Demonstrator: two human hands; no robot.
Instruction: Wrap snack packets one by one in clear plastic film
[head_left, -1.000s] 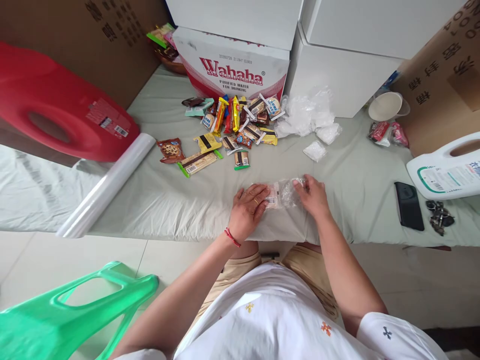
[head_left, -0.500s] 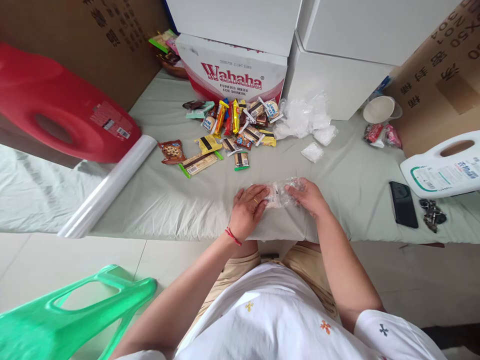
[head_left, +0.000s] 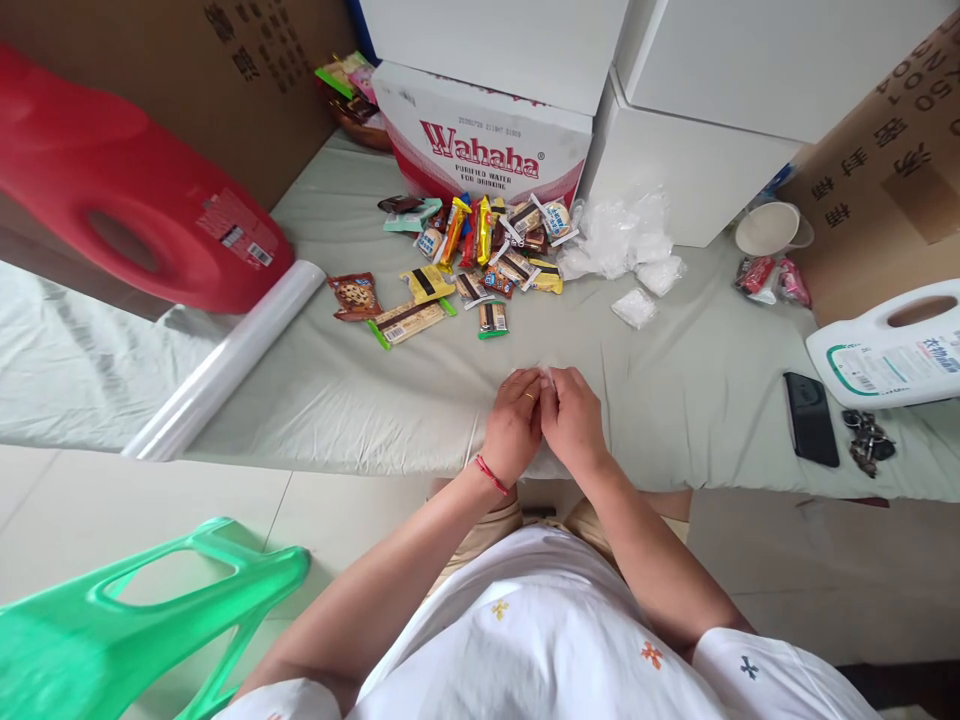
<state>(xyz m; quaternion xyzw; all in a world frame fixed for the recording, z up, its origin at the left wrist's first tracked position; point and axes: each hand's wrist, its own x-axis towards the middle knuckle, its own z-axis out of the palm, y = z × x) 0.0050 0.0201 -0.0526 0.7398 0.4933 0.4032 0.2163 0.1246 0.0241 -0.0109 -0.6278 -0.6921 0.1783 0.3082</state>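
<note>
— While the left hand (head_left: 514,425) and right hand (head_left: 574,425) met at the near edge of the sheet (head_left: 675,390), what did they hold?
— They sat knuckle to knuckle, fingers curled shut on a packet (head_left: 545,373). Only a clear scrap of it peeked above the fingertips.
— And around them?
— Snacks (head_left: 480,255) lay heaped well beyond, just before the box (head_left: 480,150). A roll (head_left: 225,360) lay to the left beside a red jug (head_left: 135,210). A phone (head_left: 810,418) and keys (head_left: 868,445) sat far right.
</note>
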